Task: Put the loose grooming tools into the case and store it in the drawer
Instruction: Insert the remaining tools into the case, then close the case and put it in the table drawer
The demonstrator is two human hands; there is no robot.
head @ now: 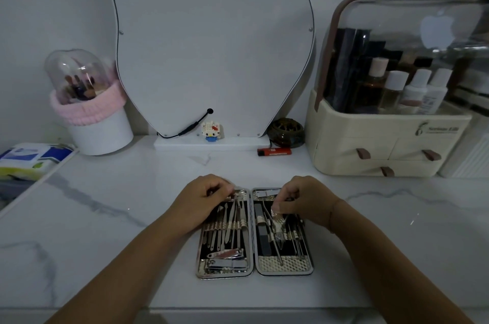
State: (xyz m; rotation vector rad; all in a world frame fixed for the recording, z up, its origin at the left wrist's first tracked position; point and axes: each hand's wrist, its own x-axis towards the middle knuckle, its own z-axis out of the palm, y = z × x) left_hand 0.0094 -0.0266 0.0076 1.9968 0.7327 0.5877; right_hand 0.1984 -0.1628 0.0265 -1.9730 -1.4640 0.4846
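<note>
Case lies open on the marble counter. Left hand rests curled on its far-left half, grip unclear. Right hand pinches a metal tool over its right half.

Grey-veined white marble table, black-lined silver case, orange lighter

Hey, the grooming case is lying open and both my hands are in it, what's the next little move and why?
Probably seat the tool under your right hand into the elastic loops of the case. The case lies open flat on the marble table, and both hands are at its top end, the left hand steadying the other half. Closing comes after.
</note>
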